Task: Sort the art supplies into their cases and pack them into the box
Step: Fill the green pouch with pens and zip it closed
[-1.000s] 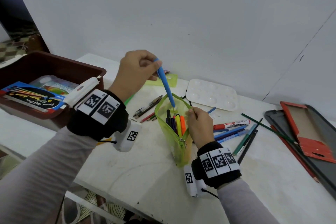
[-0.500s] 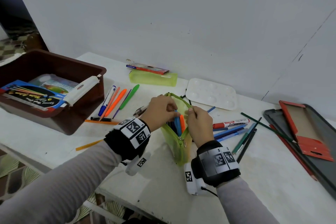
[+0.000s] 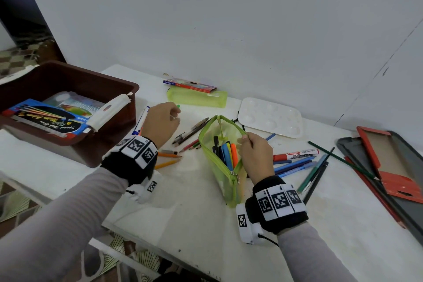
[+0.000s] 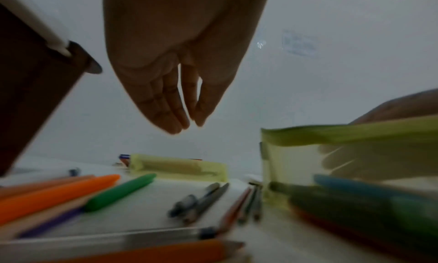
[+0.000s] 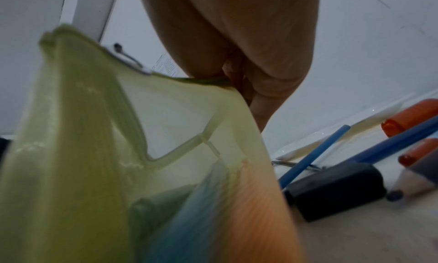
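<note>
The right hand [image 3: 256, 155] pinches the near-side rim of the green mesh pouch [image 3: 219, 167], holding its mouth spread on the table [image 3: 194, 208]. The pouch stands upright; blue, orange and dark pens [image 3: 226, 151] sit inside. To its left, the left hand [image 3: 161, 121] hovers above loose markers [image 4: 59, 194], fingers extended, relaxed, grasping nothing. Farther left, the brown box [image 3: 75, 84] contains packaged supplies. A white palette [image 3: 271, 117] lies near the wall.
</note>
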